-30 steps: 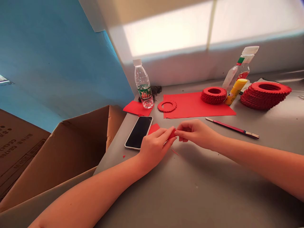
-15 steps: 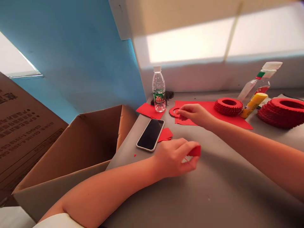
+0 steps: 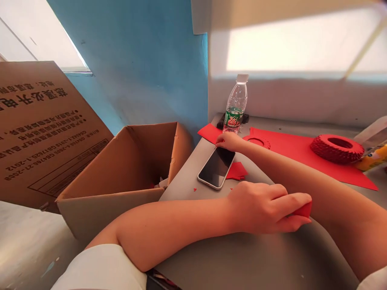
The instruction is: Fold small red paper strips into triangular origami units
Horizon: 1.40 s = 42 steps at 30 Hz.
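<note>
My left hand (image 3: 266, 205) is closed, pinching a small folded piece of red paper (image 3: 303, 209) between thumb and fingers over the grey table. My right hand (image 3: 230, 141) reaches across to the far left, its fingers drawn together at the corner of a red paper sheet (image 3: 208, 131). Whether the fingertips grip that sheet is hidden. Just below them lies a phone (image 3: 216, 168) with a dark screen, and small red paper pieces (image 3: 238, 171) rest beside it. A flat red ring with a toothed edge (image 3: 257, 141) lies behind my right wrist.
A clear plastic bottle (image 3: 236, 102) stands behind my right hand. A thick red paper ring (image 3: 337, 148) sits on a large red sheet (image 3: 290, 151), with a yellow tube (image 3: 375, 158) at the right edge. An open cardboard box (image 3: 111, 197) stands left of the table (image 3: 266, 262).
My right hand has moved left from the flat toothed ring to the red sheet by the bottle. My left hand still holds its red paper. The view has turned left.
</note>
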Tool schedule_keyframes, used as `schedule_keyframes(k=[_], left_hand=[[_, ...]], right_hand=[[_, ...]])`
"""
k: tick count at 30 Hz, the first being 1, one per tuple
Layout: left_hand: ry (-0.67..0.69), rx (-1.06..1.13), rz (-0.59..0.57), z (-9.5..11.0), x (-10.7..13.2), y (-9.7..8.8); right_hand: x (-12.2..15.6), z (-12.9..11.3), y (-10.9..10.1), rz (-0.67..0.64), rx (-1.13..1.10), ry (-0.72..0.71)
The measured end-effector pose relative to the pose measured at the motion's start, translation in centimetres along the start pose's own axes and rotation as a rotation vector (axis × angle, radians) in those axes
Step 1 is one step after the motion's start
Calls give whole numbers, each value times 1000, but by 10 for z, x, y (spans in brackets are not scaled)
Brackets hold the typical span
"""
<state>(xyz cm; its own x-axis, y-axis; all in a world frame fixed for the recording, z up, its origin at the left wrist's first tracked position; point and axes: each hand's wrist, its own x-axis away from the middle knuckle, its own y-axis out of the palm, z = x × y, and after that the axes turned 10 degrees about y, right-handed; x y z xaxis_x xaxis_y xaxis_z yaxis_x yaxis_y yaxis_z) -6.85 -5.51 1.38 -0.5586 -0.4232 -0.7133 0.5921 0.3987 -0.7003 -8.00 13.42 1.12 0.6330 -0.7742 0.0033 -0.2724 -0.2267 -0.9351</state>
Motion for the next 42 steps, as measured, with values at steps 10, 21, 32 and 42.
schedule_keyframes(k=[10,21,32,42], left_hand=[[-74,-44,-133,-4,7,3],[-238,-232,-148,-18,12,15],[-158,-145,-46,-12,11,14],[-132,-95,-34,-13,15,16]], right_hand=[[87,49,-46,-50,-383,100],[215,57,-63,0,-807,176],[226,52,-55,-17,-815,119],[227,57,-49,-20,-839,113]])
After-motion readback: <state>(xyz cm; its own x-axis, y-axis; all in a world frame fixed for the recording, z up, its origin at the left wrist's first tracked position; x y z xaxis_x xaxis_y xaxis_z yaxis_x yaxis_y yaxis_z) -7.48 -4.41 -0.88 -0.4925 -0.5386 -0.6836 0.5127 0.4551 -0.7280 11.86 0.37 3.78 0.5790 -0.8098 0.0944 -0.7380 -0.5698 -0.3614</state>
